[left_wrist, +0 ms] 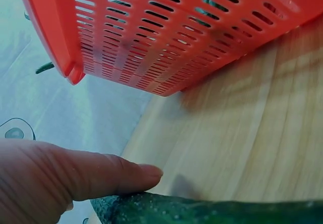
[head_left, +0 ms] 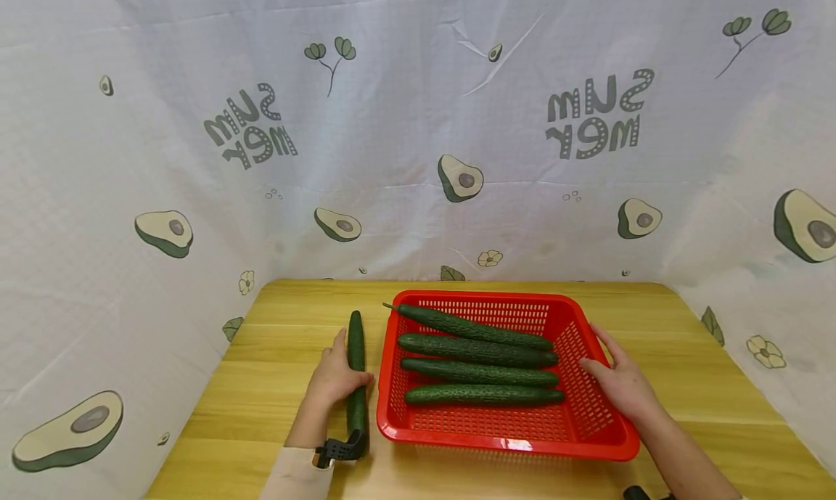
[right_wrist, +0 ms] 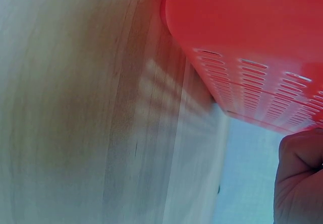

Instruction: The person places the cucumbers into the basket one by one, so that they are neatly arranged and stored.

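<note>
A dark green cucumber (head_left: 355, 340) lies lengthwise on the table, left of a red plastic basket (head_left: 457, 436). My left hand (head_left: 332, 378) holds this cucumber from its left side, with the thumb across the top; the left wrist view shows the thumb (left_wrist: 118, 174) touching its skin. At the basket's right side, my right hand (head_left: 623, 387) grips the rim, thumb on the inner side and the other fingers outside, partly hidden. Inside the basket several cucumbers (head_left: 480, 373) lie side by side, and the stem of the rearmost one (head_left: 451, 320) pokes over the left rim.
The wooden table (head_left: 261, 384) carries the basket and the loose cucumber. A white cloth (head_left: 405, 123) printed with avocados hangs behind the table and along both sides. Black wrist straps (head_left: 342, 449) show at the lower edge of the head view.
</note>
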Demonstrator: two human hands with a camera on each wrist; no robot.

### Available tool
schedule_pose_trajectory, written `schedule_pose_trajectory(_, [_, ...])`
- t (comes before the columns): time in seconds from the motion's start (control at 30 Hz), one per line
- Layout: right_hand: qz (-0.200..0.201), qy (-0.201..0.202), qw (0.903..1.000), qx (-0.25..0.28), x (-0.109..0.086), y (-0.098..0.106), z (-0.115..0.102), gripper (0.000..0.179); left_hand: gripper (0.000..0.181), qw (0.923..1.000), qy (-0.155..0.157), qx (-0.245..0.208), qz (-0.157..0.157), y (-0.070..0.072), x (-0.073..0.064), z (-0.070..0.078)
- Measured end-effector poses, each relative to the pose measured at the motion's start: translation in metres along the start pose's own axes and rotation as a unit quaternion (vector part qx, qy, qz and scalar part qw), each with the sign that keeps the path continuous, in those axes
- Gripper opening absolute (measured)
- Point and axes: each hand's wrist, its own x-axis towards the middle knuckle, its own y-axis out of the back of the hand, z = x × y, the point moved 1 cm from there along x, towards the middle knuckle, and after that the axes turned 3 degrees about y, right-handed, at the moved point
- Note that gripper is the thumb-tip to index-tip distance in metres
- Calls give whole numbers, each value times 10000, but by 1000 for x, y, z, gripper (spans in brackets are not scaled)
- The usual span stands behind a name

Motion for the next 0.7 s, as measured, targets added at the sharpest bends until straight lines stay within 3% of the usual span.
schedule_pose_trajectory(0.4, [-17,-33,10000,61,0,0,1,76,101,9995,-291,-98,-7,9,0,-5])
schedule_pose_trajectory(0.7, [-7,-51,10000,61,-1,0,0,77,85,9946,-423,-939,-138,13,0,-5])
